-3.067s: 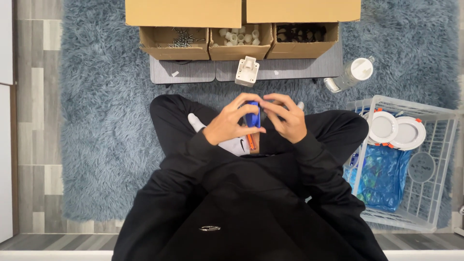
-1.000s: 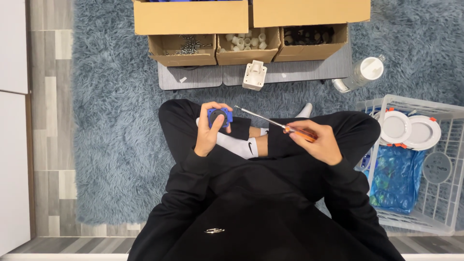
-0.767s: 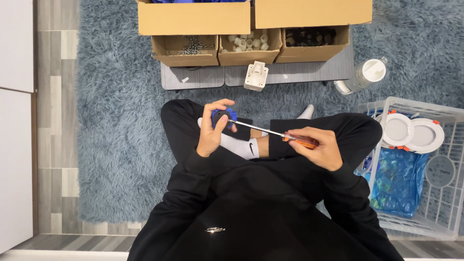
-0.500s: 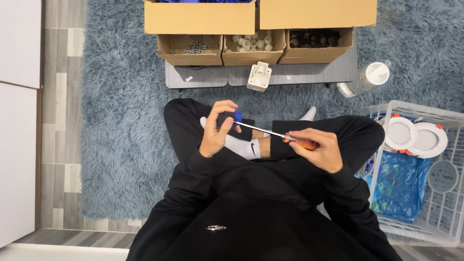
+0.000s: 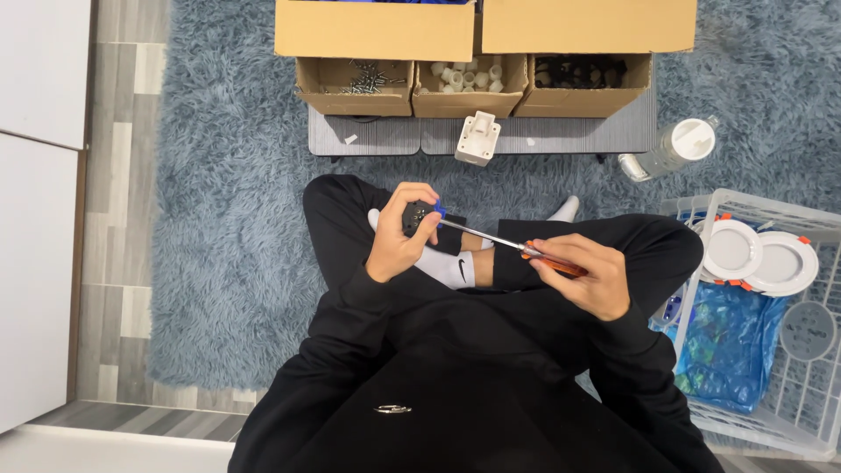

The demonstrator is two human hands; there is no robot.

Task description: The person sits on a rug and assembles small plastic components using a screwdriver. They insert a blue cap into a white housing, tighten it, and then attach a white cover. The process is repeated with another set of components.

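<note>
The left hand [image 5: 399, 241] is closed round a small black part with a blue tab [image 5: 422, 216], held over the crossed legs. The right hand [image 5: 583, 276] grips the orange handle of a screwdriver [image 5: 508, 243] — its tip meets the part just beside the left fingertips. A screw looks to be mid-driving; next comes steady turning with the tip kept seated — the part held firm.

A shaggy blue-grey rug [image 5: 219, 245] covers the wood floor [image 5: 114, 289] — on it rest a grey mat [image 5: 561, 136], a white wire basket [image 5: 819, 385] and a lying clear bottle [image 5: 670, 151].
</note>
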